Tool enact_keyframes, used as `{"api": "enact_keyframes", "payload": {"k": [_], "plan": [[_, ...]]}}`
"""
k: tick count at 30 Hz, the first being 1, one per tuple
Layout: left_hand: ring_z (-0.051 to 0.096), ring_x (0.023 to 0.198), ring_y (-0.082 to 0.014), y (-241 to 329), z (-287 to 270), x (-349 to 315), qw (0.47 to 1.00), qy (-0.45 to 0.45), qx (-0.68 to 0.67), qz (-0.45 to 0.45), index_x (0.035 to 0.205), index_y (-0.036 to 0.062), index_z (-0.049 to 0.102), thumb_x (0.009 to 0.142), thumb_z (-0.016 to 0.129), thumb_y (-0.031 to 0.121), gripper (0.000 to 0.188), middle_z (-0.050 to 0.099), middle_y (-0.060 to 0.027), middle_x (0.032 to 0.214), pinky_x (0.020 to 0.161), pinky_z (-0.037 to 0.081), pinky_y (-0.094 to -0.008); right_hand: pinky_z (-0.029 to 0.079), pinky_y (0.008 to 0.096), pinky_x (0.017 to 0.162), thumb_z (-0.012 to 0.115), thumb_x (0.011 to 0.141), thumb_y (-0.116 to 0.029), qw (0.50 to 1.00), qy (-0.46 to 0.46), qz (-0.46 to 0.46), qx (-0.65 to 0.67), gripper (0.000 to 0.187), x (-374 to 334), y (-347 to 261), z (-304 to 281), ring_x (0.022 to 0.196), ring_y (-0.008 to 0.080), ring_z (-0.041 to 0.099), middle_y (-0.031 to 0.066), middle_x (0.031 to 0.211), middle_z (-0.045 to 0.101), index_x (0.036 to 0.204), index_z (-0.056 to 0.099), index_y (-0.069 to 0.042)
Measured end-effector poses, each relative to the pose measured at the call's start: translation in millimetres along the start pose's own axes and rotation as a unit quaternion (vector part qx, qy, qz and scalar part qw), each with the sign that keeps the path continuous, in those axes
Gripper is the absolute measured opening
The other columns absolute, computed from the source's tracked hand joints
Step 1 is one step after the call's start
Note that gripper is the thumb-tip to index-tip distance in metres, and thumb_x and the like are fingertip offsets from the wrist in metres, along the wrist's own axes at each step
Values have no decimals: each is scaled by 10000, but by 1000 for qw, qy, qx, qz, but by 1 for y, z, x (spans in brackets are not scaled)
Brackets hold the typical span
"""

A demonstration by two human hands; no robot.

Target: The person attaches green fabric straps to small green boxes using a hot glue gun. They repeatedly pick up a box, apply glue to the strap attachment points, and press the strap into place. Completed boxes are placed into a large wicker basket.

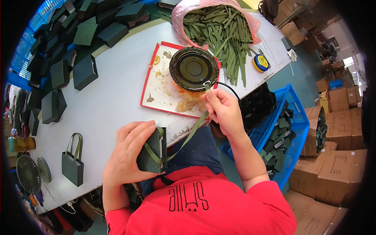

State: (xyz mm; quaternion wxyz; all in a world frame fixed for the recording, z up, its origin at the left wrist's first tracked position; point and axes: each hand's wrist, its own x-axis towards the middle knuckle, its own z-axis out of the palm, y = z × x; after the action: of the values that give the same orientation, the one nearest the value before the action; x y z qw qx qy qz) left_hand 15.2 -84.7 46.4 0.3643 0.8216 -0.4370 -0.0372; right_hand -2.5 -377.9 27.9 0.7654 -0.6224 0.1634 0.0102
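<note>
Nearest the person, left of the round black pan [194, 67] and closer in, the left hand [131, 150] grips a small dark green box [148, 158], its fingers lying close together along the far end and the thumb toward the near end. A green ribbon [190, 134] loops at the box and runs up to the right hand [224, 109], which pinches it near its end between thumb and forefinger, just beside the pan's near rim. Under the pan lies a red-edged white tray [150, 92], stained with amber residue. A handled green box [73, 169] stands to the pan's left, nearer the person; beyond the pan, a pink bag [178, 19] spills green strips [231, 43]. The slack ribbon could sag onto the sticky-looking tray if the right hand drops, or twist if the pinch rolls; a careless dip might carry drips from the pan's dark liquid onto the box — and a slip of the fingers could wet them too. Whether the ribbon's tip touches the liquid cannot be told; the left fingertips are partly hidden, as is the ribbon's attachment — if any — inside the box.
</note>
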Motion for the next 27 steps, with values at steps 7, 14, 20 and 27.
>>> {"api": "enact_keyframes", "payload": {"k": [7,14,20,27], "plan": [[515,1258,-364,5,0,1,1000,8,-22,-20,1353,27,516,496,883,177,945,555,-146,1379,1045,374,-471,253,197,431,605,1010,-251,1000,11,25,14,282,5,-2,1,486,19,350,-41,623,491,938,640,19],[511,1263,-359,5,-1,0,1000,2,-20,-23,1355,30,516,486,887,186,957,551,-139,1384,1048,368,-472,226,195,410,633,986,-252,997,-1,55,60,287,10,0,-7,459,16,320,-45,607,472,907,648,23],[513,1259,-360,5,0,1,999,2,-23,-26,1350,29,518,493,888,188,947,552,-138,1383,1044,372,-470,218,191,405,632,978,-237,995,-9,58,76,262,9,-1,-9,459,10,312,-46,611,470,887,645,9],[488,1251,-398,-1,-1,-2,1000,3,-3,-2,1374,-2,490,481,941,297,1044,539,-169,1379,1044,401,-479,257,191,453,625,981,-223,999,-34,18,22,219,-15,-4,-5,508,10,358,-58,652,499,886,635,-26]]}}
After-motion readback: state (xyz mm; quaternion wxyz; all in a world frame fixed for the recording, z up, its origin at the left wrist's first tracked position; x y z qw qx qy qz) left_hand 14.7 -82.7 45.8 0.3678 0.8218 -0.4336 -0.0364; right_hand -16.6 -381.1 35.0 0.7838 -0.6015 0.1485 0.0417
